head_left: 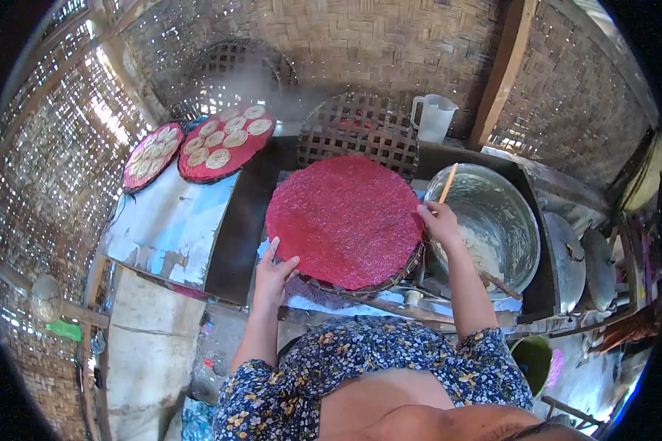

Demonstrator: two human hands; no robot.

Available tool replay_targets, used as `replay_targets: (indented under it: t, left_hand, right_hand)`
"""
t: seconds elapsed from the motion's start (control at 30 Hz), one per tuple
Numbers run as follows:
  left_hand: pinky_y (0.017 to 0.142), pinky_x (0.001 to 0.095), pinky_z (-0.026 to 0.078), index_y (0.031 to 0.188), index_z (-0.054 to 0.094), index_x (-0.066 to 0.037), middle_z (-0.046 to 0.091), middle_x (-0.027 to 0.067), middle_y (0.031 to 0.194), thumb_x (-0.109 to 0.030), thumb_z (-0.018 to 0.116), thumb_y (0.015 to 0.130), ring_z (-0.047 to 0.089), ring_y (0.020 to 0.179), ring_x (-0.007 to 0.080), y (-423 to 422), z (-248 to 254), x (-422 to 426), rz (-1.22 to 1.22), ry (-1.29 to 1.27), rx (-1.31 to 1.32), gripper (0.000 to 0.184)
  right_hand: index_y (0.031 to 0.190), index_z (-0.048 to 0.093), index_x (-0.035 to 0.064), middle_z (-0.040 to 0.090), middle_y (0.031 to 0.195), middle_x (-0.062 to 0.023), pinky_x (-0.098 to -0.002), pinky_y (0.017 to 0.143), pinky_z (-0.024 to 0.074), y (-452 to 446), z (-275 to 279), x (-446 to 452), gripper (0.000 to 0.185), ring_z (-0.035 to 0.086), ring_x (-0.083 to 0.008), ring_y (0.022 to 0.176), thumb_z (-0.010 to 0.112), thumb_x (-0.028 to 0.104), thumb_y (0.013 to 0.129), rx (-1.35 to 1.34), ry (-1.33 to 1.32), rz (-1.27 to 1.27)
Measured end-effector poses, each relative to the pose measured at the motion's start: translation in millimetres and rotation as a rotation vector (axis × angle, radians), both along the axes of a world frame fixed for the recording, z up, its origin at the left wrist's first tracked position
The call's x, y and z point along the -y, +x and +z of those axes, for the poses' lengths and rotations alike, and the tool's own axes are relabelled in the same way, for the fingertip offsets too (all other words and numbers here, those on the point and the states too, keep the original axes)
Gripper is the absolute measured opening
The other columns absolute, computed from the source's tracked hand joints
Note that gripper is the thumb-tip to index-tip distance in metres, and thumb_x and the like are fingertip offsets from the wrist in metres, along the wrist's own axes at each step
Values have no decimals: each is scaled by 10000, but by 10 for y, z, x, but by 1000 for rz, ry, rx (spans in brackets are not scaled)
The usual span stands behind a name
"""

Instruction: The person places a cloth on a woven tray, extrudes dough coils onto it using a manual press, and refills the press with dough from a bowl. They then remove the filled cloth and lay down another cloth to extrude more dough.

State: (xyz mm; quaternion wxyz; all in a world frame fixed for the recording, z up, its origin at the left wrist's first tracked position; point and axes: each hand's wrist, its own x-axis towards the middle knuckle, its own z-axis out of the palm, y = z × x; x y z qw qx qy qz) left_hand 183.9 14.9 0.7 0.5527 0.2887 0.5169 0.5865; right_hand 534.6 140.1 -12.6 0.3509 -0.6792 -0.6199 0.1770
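In front of me a round woven tray covered by a red mesh sheet (346, 220) lies over a darker basket rim. My left hand (269, 278) is at its lower left edge, thumb and forefinger spread along the rim. At the right edge my right hand (440, 223) grips the rim with bent fingers; its underside is hidden. Just right of that hand stands a large metal basin (518, 220) smeared with pale batter or dough. An orange stick (449, 182) leans on its rim, and a brown wooden stick (500, 285) rests in its lower part.
Two red trays, one at far left (141, 175) and one beside it (187, 167), hold several pale coiled rounds. An open-weave basket (331, 143) stands behind the red sheet, near steam. A plastic jug (435, 119) stands at the back. Metal lids (563, 257) lean at right.
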Motion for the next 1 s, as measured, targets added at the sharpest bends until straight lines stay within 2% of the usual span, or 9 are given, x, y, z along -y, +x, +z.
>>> replay_targets:
  t: [0.23,0.47,0.57,0.67,0.8,0.87,0.9,0.97,1.0]
  left_hand:
    - [668,229,482,1343,276,-10,550,94,1094,47,605,752,583,852,134,-38,-70,16,-9,1,-9,679]
    - [629,246,484,1339,286,-8,542,119,1118,24,624,747,585,820,143,-51,-68,-10,-15,39,23,682]
    - [627,243,480,1319,326,-1,560,120,1086,-12,654,732,580,790,138,-52,21,44,-102,-33,-385,672]
    - [635,253,481,1298,357,5,575,136,1046,-83,696,706,581,744,161,-192,-421,-28,-98,103,-854,688]
    - [681,280,481,1284,373,13,518,174,1128,-159,730,688,572,778,182,-121,-239,22,-16,192,-1164,716]
    - [711,293,478,1279,376,29,478,175,1174,-177,730,704,565,817,167,-117,-187,40,106,303,-1351,706]
    - [720,297,481,1298,340,21,439,187,1214,-174,727,705,563,841,183,-155,-249,30,115,262,-1273,735]
    - [739,305,485,1336,267,5,360,211,1293,-166,721,707,559,889,214,-252,-429,13,145,177,-1112,794]
    - [742,306,488,1346,233,2,356,211,1300,-143,708,719,557,913,217,-234,-399,17,104,139,-826,800]
  right_hand:
    - [774,658,83,634,844,-147,-390,717,485,-233,213,71,239,609,-323,791,677,308,696,145,-81,-126]
    - [728,632,34,614,809,-171,-405,705,468,-124,116,-35,224,595,-330,781,636,257,709,106,135,-83]
    - [727,624,19,604,797,-175,-404,697,459,-36,259,60,251,585,-333,768,628,270,707,44,93,-54]
    - [719,623,23,597,773,-162,-387,693,462,36,148,63,255,583,-316,762,635,277,700,83,23,-106]
    - [763,616,27,577,734,-174,-396,670,462,106,2,195,261,581,-315,728,640,283,719,23,207,-56]
    - [770,609,25,579,751,-175,-403,662,460,134,149,484,274,580,-319,727,643,293,725,126,234,-42]
    - [774,605,24,580,759,-175,-406,659,460,157,233,662,280,579,-321,726,645,298,727,177,250,-31]
    - [747,595,11,583,779,-169,-405,647,458,267,257,1046,298,583,-320,756,651,303,724,359,-87,167]
    - [830,589,18,587,809,-169,-410,651,463,361,155,1205,337,585,-329,763,663,324,711,435,-272,306]
